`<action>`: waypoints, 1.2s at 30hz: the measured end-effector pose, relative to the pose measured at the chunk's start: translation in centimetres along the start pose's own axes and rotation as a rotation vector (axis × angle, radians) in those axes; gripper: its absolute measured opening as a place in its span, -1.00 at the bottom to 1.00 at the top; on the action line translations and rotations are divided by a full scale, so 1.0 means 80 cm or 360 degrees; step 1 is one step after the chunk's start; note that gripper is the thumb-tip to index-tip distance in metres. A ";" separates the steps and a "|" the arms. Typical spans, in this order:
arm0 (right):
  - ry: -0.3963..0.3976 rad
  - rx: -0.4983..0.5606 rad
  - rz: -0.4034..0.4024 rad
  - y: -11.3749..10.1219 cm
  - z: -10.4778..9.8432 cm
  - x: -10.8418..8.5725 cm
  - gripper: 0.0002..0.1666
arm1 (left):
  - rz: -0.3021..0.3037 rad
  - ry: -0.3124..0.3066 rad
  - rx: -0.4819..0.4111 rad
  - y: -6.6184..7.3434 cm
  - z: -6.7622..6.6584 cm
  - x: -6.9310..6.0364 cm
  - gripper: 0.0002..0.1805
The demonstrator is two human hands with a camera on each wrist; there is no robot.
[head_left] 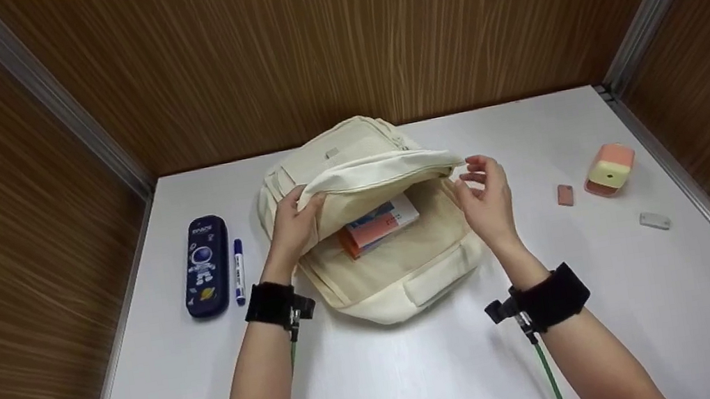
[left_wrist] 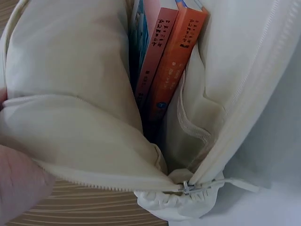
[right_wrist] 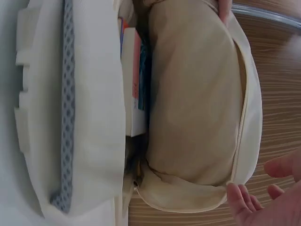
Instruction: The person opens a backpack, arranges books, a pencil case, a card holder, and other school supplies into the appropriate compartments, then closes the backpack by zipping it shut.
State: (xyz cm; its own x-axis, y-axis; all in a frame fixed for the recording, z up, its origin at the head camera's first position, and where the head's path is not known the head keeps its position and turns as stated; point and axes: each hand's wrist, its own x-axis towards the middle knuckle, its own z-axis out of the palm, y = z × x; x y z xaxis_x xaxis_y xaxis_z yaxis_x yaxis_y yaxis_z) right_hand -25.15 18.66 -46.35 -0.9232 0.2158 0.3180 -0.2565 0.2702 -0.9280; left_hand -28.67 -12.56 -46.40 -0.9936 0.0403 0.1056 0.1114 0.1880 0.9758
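Note:
A cream backpack lies unzipped on the table, its opening facing me. My left hand grips the left part of the raised flap, thumb on the inside. At the flap's right end is my right hand, fingers loosely bent; in the right wrist view its fingertips touch the zipper edge and the thumb stands apart. Books stand inside the bag: a pink-spined book beside an orange book. Their lower parts are hidden in the bag.
Left of the bag are a dark blue pencil case with an astronaut and a blue-capped marker. On the right lie a pink-and-yellow pencil sharpener, a small reddish block and a small grey piece. Wood-grain panels surround the table.

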 end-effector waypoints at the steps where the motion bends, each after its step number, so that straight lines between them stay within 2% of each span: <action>1: 0.0035 -0.0101 -0.0106 0.000 -0.002 0.001 -0.52 | 0.0005 -0.0055 -0.0003 0.000 -0.001 -0.002 -0.70; 3: 0.0042 -0.0276 -0.0275 0.001 -0.005 0.002 -0.46 | 0.0019 -0.0175 -0.0015 -0.001 -0.003 -0.006 -0.70; 6: -0.0090 -0.0446 -0.0393 0.006 -0.007 0.004 -0.44 | 0.0046 -0.0380 -0.0009 -0.002 -0.005 -0.012 -0.71; 9: -0.0302 -0.0533 -0.0378 0.015 -0.007 0.000 -0.47 | 0.0059 -0.0548 -0.0001 -0.004 -0.007 -0.019 -0.72; 12: -0.0503 -0.0569 -0.0341 0.026 -0.005 -0.009 -0.51 | 0.0047 -0.0658 0.0005 0.003 -0.009 -0.031 -0.74; 16: -0.0648 -0.0552 -0.0340 0.039 -0.004 -0.017 -0.65 | 0.0025 -0.0790 -0.0048 0.012 -0.011 -0.046 -0.70; 18: -0.0677 -0.0555 -0.0346 0.044 -0.006 -0.019 -0.73 | 0.0013 -0.0839 -0.0152 0.011 -0.012 -0.050 -0.65; 20: -0.0709 -0.0611 -0.0369 0.047 -0.010 -0.019 -0.78 | 0.0014 -0.0808 -0.0240 0.007 -0.012 -0.052 -0.61; 21: -0.0735 -0.0640 -0.0379 0.048 -0.012 -0.018 -0.80 | 0.0020 -0.0753 -0.0268 0.006 -0.011 -0.052 -0.61; 23: -0.0793 -0.0702 -0.0361 0.049 -0.017 -0.017 -0.79 | 0.0023 -0.0584 -0.0276 0.003 -0.010 -0.051 -0.63; 24: -0.0821 -0.0726 -0.0349 0.051 -0.020 -0.017 -0.77 | 0.0034 -0.0477 -0.0219 0.003 -0.009 -0.051 -0.66; 26: -0.0870 -0.0750 -0.0303 0.053 -0.023 -0.016 -0.67 | 0.0039 -0.0273 -0.0043 -0.009 -0.007 -0.049 -0.70; 27: -0.0885 -0.0754 -0.0266 0.053 -0.024 -0.015 -0.62 | 0.0031 -0.0197 0.0088 -0.013 -0.005 -0.048 -0.72; 29: -0.0909 -0.0780 -0.0207 0.053 -0.024 -0.013 -0.56 | -0.0016 -0.0108 0.0368 -0.020 0.001 -0.050 -0.70; 31: -0.0942 -0.0829 -0.0179 0.052 -0.020 -0.007 -0.51 | -0.0102 -0.0087 0.0640 -0.024 0.010 -0.054 -0.60; 33: -0.0997 -0.0914 -0.0171 0.052 -0.014 0.002 -0.46 | -0.0203 -0.0122 0.0880 -0.015 0.020 -0.061 -0.47; 36: -0.1095 -0.1059 -0.0216 0.057 -0.004 0.019 -0.41 | -0.0357 -0.0209 0.1075 -0.009 0.036 -0.071 -0.27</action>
State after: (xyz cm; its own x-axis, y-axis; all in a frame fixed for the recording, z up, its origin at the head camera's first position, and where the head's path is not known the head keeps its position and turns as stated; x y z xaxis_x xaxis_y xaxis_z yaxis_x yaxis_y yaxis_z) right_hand -27.62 20.50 -50.01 -0.9176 -0.3960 0.0348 -0.3541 0.7743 -0.5246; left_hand -23.08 -10.07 -48.25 -0.9881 0.0394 -0.1484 -0.0648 0.7693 0.6356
